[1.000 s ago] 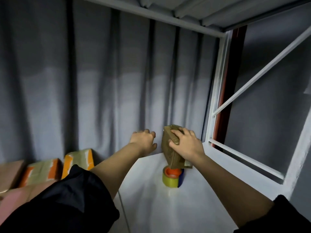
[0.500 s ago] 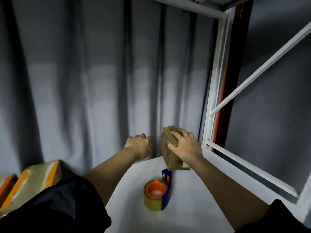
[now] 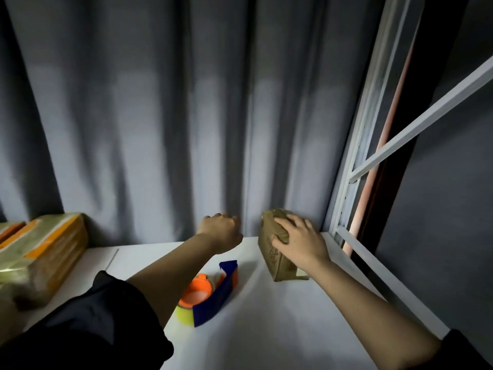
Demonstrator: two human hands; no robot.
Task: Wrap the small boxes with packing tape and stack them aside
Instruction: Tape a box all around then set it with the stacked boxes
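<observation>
Right hand [image 3: 300,243]: where we reach centre-right, its grip wraps the small box [image 3: 274,249] (on the worktop [image 3: 266,329]).
Left hand [image 3: 221,232]: grip curled, empty.

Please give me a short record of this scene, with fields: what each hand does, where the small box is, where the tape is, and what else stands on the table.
left hand: raised near the curtain, fingers curled, holding nothing seen
right hand: fingers wrapped over the small box
small box: brown, at the table's back right, by the white frame
tape dispenser: blue, orange core, yellowish roll, lying on the white table, untouched
wrapped boxes: at the left edge, orange stripes
backdrop: grey curtain
</observation>
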